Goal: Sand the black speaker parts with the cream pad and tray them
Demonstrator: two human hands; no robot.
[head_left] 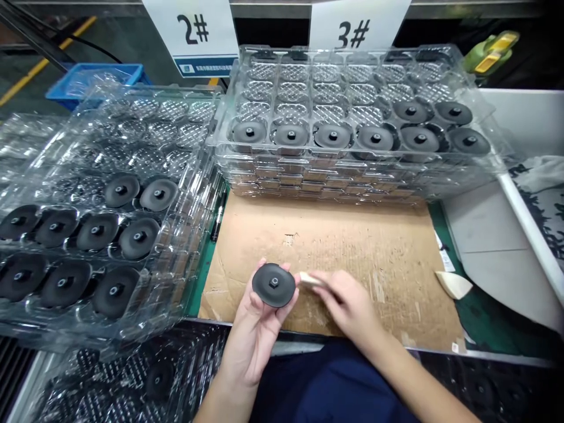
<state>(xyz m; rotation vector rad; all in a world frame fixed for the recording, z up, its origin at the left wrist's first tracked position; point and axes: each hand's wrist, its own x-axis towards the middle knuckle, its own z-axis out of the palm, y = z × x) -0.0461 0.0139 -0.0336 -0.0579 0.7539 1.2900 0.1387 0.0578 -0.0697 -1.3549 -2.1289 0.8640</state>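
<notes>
My left hand point(255, 335) holds a round black disc point(274, 285) with a small hub in its middle, fingers curled round its rim, above the near edge of a brown cardboard sheet point(352, 247). My right hand point(348, 302) is closed on a small pale piece point(311, 279), whose tip sits against the disc's right edge. On the left, a clear plastic tray point(185, 194) carries several of the same black discs point(138, 238). Behind the cardboard, a stack of clear trays point(326, 176) has a front row of discs point(333, 136) in its top tray.
White signs marked 2# point(194, 29) and 3# point(359, 26) stand behind the trays. A blue bin point(94, 76) is at the back left. A pale wedge point(453, 284) lies on the green mat at right, beside a white surface point(484, 235). More trays lie below the table edge.
</notes>
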